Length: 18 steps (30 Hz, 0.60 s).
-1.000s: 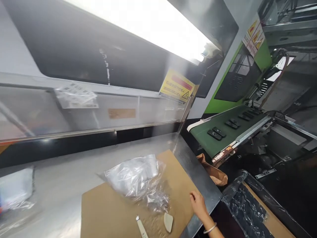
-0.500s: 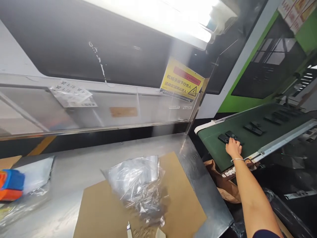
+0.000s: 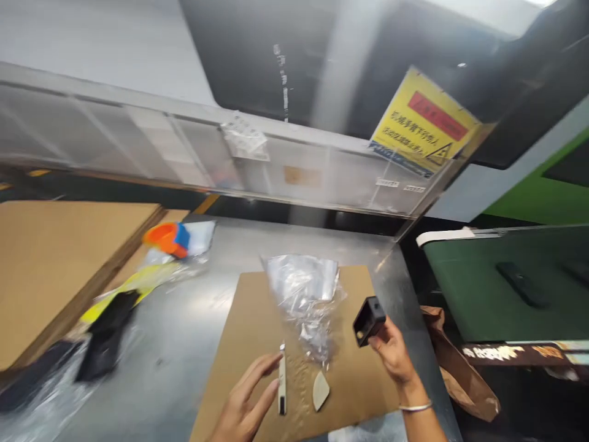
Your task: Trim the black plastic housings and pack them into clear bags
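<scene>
My right hand [image 3: 394, 355] grips a hollow black plastic part [image 3: 369, 320] by its near side, above the right half of a brown cardboard sheet [image 3: 363, 383]. The part is tilted, with its open cavity facing left. Over the sheet's lower left, my left hand [image 3: 246, 399] has thumb and fingers apart, holding nothing. Its fingertips come close to a slim pale-handled knife [image 3: 282, 383]; whether they touch it I cannot tell. A pale wedge-shaped piece [image 3: 321, 391] lies between the hands, beside small scattered shavings. Clear plastic bags [image 3: 301, 285] lie crumpled farther back on the cardboard.
A green conveyor belt [image 3: 464, 282] on the right carries black parts [image 3: 519, 283]. Below it is a brown paper bag [image 3: 460, 374]. On the metal table's [image 3: 184, 344] left are an orange-and-blue tape dispenser-like object [image 3: 170, 238], black pieces [image 3: 108, 334] and stacked cardboard [image 3: 69, 264].
My right hand has left the belt and moved left over the cardboard with a black part in it. My left hand has come into view. The camera has turned left.
</scene>
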{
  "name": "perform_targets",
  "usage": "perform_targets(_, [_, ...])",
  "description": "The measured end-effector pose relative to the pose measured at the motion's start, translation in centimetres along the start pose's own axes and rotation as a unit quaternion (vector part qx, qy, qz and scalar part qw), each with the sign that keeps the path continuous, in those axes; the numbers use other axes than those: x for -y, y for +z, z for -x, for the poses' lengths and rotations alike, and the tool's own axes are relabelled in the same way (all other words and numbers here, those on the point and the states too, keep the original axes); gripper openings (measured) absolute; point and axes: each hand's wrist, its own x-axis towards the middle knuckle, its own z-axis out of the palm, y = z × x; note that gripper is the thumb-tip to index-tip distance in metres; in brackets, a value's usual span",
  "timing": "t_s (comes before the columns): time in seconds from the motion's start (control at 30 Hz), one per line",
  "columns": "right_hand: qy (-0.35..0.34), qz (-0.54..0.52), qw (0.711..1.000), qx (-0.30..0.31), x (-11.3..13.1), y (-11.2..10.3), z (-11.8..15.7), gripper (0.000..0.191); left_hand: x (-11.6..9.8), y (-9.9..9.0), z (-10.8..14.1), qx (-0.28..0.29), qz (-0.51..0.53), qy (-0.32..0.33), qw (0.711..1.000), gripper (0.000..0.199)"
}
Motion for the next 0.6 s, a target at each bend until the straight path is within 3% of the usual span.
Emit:
perform_targets(0.13, [0.008,-0.118,0.976,0.182,2.2,11.4,5.5,0.068,-3.8,-0.3,-0.4,0.071,0.117,0.047,0.989,0.061])
perform_targets(0.2, [0.022,-0.128,0.966,0.226,2.5,15.3,7.6,0.071,-3.4,-0.8,0.4,0.098,0.131,0.009,0.986,0.063])
perform_targets(0.27, [0.044,-0.092,0.967,0.231,1.6,17.7,8.9,0.066,-1.7,-1.3,1.7,0.049,0.135,-0.038,0.989,0.051])
perform_targets(0.33, [0.071,-0.027,0.977,0.201,-0.3,18.6,9.5,0.059,0.6,-2.2,3.2,-0.063,0.140,-0.071,0.986,0.039])
perform_targets(0.43, [0.115,0.088,0.984,0.108,-3.2,17.9,9.6,0.061,2.9,-4.4,5.3,-0.222,0.122,-0.096,0.963,0.039])
perform_targets(0.53, [0.125,0.178,0.974,0.058,-4.3,17.0,9.4,0.069,3.2,-7.3,7.2,-0.312,0.082,-0.088,0.942,0.039])
perform_targets(0.6, [0.095,0.199,0.971,0.086,-3.9,17.2,8.8,0.064,2.8,-9.5,8.4,-0.365,0.053,-0.050,0.928,0.035])
